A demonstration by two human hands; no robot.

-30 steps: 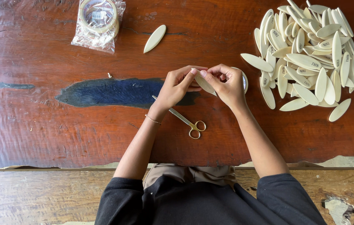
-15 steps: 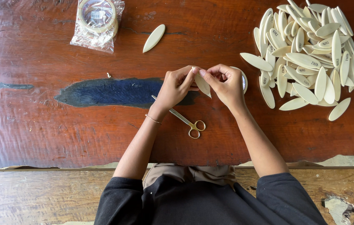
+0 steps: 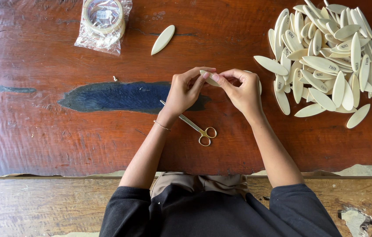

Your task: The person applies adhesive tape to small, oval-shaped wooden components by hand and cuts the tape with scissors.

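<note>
I look straight down at my two bare hands, which meet above a dark reddish-brown wooden table (image 3: 41, 131). My left hand (image 3: 183, 92) and my right hand (image 3: 240, 90) are brought together, fingertips almost touching, and both pinch the same cream-coloured, leaf-shaped flat wooden piece (image 3: 210, 79). It is held just above the table top, between the thumbs and forefingers of both hands, near the middle of the view. A thin bracelet sits on my left wrist.

On the table just below my left hand lies a small pair of scissors with gold-coloured handles (image 3: 194, 127), blades pointing up and left, partly under my wrist. Beside it a dark blue streak (image 3: 115, 96) runs through the wood.

To the right, near my right hand, is a large loose heap of the same cream leaf-shaped pieces (image 3: 326, 57), many overlapping. One single cream piece (image 3: 163, 39) lies alone toward the far edge. Left of it, well apart from my hands, a roll of pale tape in a clear plastic bag (image 3: 103, 22) rests on the table.

My black sleeves (image 3: 124, 210) show at the bottom.
</note>
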